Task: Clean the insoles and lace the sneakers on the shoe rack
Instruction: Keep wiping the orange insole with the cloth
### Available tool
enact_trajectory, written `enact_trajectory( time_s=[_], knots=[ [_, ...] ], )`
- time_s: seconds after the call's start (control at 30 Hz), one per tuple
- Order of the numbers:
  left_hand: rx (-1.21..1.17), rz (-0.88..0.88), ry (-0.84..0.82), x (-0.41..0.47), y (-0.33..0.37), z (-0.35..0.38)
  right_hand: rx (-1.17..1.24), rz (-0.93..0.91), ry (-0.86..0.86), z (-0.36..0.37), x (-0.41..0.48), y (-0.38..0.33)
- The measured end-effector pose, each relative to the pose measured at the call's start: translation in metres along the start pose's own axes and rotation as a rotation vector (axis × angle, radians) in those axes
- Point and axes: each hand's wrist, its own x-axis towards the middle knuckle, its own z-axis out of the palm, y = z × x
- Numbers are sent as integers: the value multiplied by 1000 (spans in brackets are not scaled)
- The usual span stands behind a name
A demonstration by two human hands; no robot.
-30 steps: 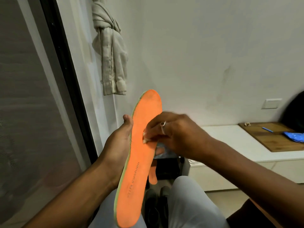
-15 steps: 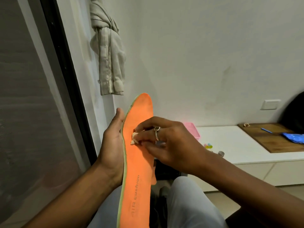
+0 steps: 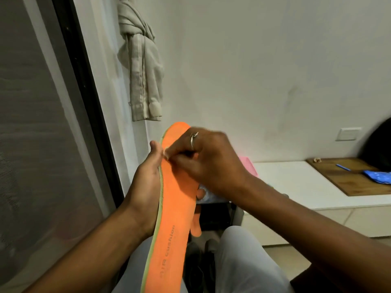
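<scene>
Pale wall [image 3: 254,60] and a dark window frame [image 3: 84,102] stand behind the work. Raised over the lap, the orange insole [image 3: 171,218] runs lengthwise from its heel, near the body, up and away to its toe, printed face turned toward the right hand [image 3: 203,157]. The left hand [image 3: 146,187] grips it from behind its left edge at mid-length, thumb up along the rim. The right hand lies across the forepart, just beyond that thumb, wrist bent, fingertips bunched and pressed on the orange face. Whether they pinch a small wipe I cannot tell. Any coming stroke, I judge, follows that long axis. Below the right hand a second orange piece [image 3: 197,228] pokes out. Farther right is a white cabinet [image 3: 296,182] bearing a wooden board [image 3: 349,176].
</scene>
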Motion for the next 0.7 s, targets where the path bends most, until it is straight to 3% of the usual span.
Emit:
enact_trajectory(
  time_s=[0.07,0.23,0.4,0.53,0.7],
  knots=[
    [-1,8,20,1,-1,-1,1,-40,-52,1,-5,-5],
    [43,-89,-78,-1,-4,-1,-97,63,123,-14,20,23],
    [8,-36,-85,-1,-4,0,-81,-11,34,-6,9,4],
    [42,-100,-98,-3,-2,0,-106,68,119,-19,24,25],
    [24,-58,-145,-2,-3,1,-129,-14,-23,-14,8,7]
  ],
)
